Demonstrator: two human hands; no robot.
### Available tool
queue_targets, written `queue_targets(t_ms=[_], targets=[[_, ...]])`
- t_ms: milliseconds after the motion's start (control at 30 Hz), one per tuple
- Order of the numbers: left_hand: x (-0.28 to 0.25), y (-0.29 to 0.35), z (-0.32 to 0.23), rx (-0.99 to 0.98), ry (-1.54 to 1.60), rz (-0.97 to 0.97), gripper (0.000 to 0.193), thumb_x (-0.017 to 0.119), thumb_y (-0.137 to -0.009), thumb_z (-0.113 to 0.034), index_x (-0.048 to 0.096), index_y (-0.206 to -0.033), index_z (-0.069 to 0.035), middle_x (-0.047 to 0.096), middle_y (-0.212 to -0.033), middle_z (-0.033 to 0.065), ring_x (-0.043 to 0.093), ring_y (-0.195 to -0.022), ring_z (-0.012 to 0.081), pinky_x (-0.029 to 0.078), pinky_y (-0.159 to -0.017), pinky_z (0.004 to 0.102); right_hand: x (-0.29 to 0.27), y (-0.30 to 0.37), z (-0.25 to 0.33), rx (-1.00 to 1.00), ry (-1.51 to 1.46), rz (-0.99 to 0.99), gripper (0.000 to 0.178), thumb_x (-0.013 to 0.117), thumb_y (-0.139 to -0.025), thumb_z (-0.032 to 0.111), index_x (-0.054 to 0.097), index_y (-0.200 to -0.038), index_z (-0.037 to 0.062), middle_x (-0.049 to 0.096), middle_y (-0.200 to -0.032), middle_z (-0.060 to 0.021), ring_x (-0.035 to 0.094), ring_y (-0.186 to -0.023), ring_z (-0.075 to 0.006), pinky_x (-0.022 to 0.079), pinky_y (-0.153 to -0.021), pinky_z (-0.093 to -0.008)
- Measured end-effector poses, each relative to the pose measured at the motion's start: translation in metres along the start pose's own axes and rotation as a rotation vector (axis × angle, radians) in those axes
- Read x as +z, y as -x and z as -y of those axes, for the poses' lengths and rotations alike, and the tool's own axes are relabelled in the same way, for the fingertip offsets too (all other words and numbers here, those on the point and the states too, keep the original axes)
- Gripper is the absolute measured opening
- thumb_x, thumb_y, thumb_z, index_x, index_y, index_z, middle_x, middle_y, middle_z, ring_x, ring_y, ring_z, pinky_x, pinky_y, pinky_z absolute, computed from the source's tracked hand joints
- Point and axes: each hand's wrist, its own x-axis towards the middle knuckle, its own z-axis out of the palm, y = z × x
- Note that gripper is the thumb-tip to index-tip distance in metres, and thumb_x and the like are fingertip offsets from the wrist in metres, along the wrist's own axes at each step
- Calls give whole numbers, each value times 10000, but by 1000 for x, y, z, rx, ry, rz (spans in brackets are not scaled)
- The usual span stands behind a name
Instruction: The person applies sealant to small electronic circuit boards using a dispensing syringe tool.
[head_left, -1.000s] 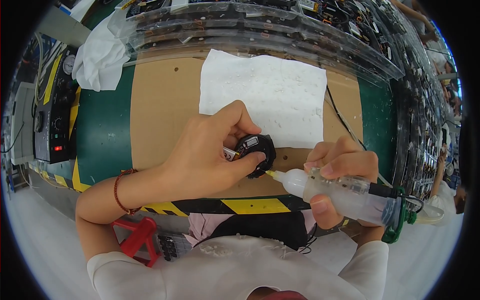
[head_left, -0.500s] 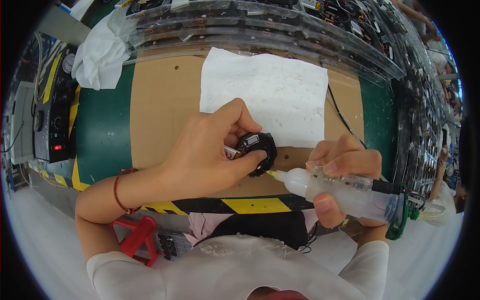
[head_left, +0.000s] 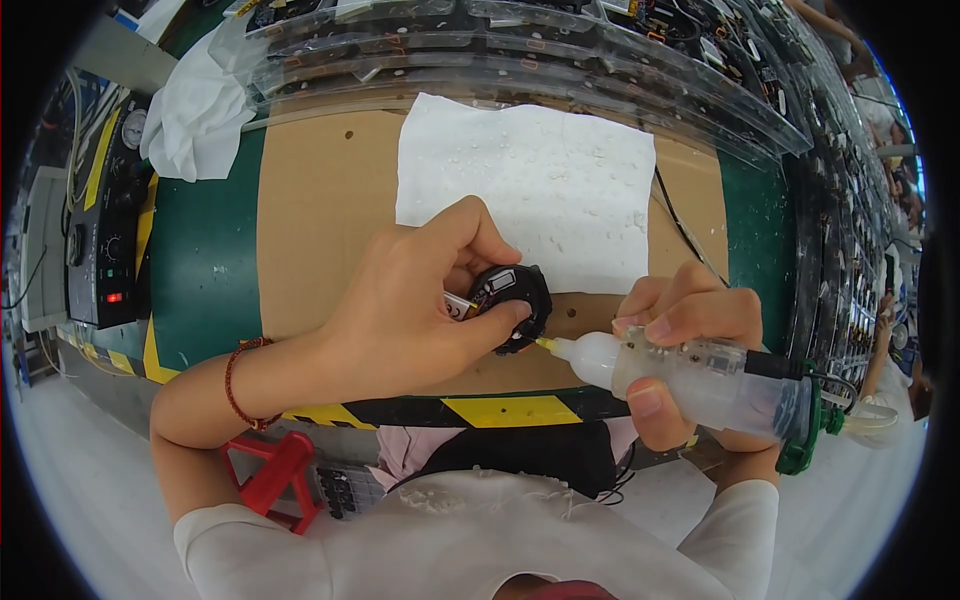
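Between the thumb and fingers of my left hand (head_left: 430, 290) is a round black watch-like device (head_left: 532, 292), with a small silver piece (head_left: 457, 306) at its left side. My right hand (head_left: 690, 330) wraps round a clear glue dispensing syringe (head_left: 705, 378) filled with whitish material. The syringe lies nearly level, and its yellow nozzle tip (head_left: 547, 343) is at the lower right rim of the device. Whether the tip touches the rim I cannot tell. Both hands are above the brown board, just in front of a white cloth sheet (head_left: 525, 190).
Stacked clear trays (head_left: 520, 60) of black parts line the back. At left are a black dispenser controller (head_left: 105, 225) with a gauge and crumpled white cloth (head_left: 195, 110). Yellow-black tape (head_left: 510, 411) marks the table's front edge; a red stool (head_left: 280, 475) stands below. A black cable (head_left: 680, 225) runs at right.
The device and the syringe have shifted very slightly. Both hands keep the same grip, and the nozzle stays at the device's lower right rim.
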Motion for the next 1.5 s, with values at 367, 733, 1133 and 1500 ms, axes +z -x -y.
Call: queue_targets(t_ms=[367, 733, 1133, 1500], targets=[[-1, -1, 0, 13, -20, 12, 261, 658, -692, -25, 456, -847, 34, 609, -705, 119, 635, -666, 150, 494, -544, 249, 0, 1, 2, 91, 35, 14, 373, 693, -677, 168, 414, -898, 56, 428, -701, -69, 450, -581, -151, 411, -547, -278], [0, 0, 0, 2, -15, 7, 260, 663, -689, -26, 466, -846, 36, 615, -709, 126, 637, -671, 150, 497, -537, 249, 1, 2, 7, 134, 70, -1, 407, 701, -674, 241, 390, -902, 113, 393, -716, -60, 488, -598, -172, 449, -581, -306], [0, 0, 1, 18, -45, 44, 263, 652, -710, 27, 450, -878, 18, 599, -753, 72, 587, -685, 68, 440, -538, 172, -1, 1, 7, 144, 73, 51, 401, 703, -673, 236, 397, -903, 115, 399, -719, -60, 509, -603, -180, 440, -562, -294], [-1, 1, 0, 20, -49, 46, 263, 655, -708, 24, 452, -876, 19, 598, -749, 73, 592, -685, 72, 448, -540, 176, -5, 0, 11, 199, 44, 97, 402, 698, -676, 212, 387, -908, 107, 387, -724, -62, 488, -626, -182, 434, -589, -303]])
